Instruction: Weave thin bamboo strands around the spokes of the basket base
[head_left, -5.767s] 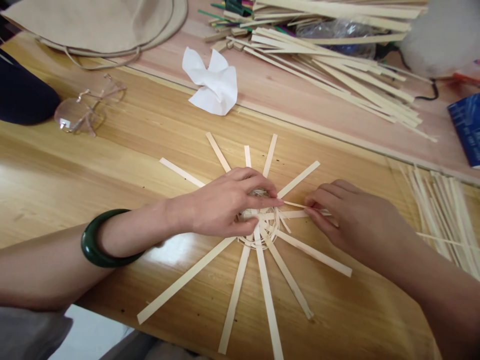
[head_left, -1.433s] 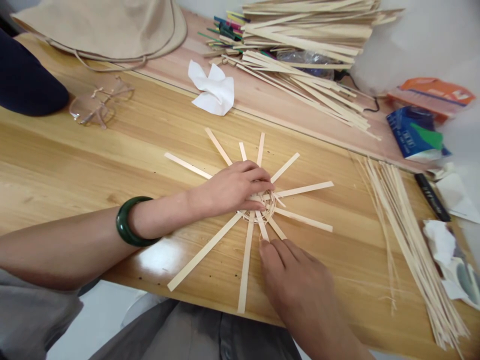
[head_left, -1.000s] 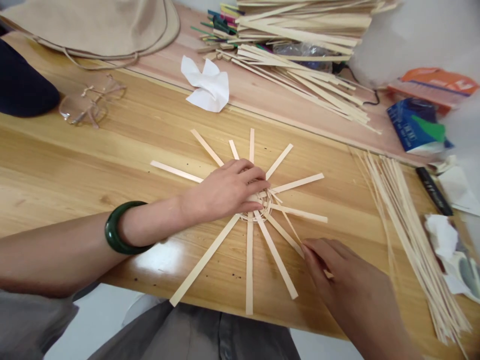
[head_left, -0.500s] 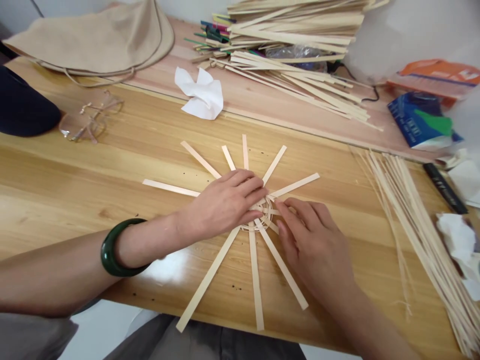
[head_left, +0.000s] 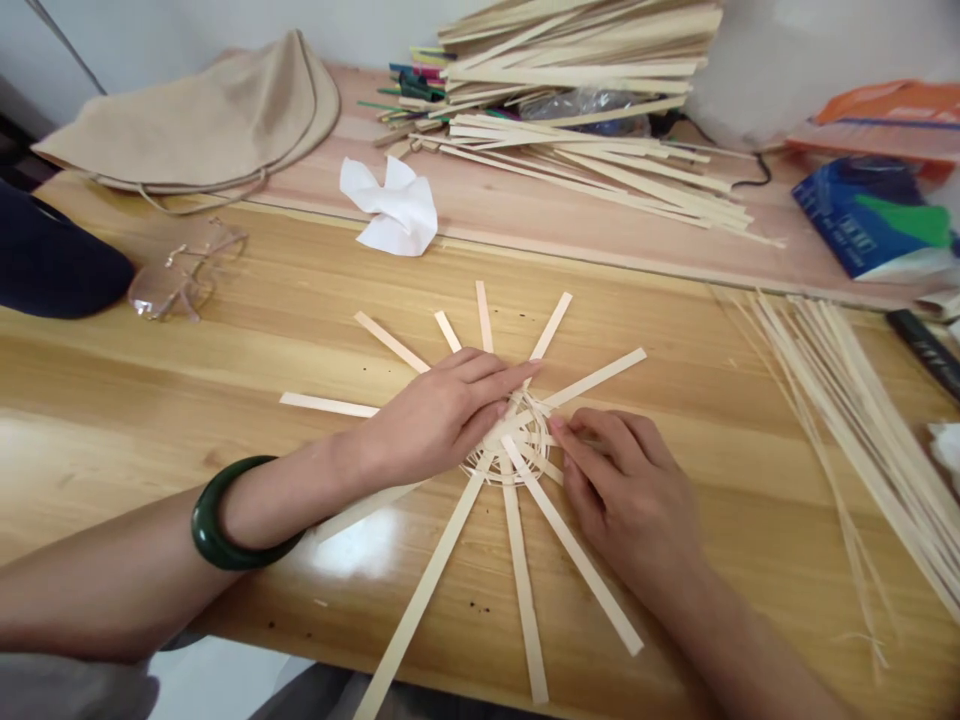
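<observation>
As the left hand (head_left: 439,420) presses woven bamboo (head_left: 517,450), flat spokes (head_left: 574,550) radiate.

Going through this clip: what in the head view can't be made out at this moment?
Head view:
Part of the woven centre: the left hand covers it.
Whether the right hand grips anything: its fingers hide their tips.
Contents of the clear plastic bag: strips lie over it.
The black object: cut off by the right edge.
Print on the blue packet: too small to read.

Woven bamboo base (head_left: 511,452) partly under left hand (head_left: 442,415), orange packet (head_left: 885,112) cut off at right
</observation>
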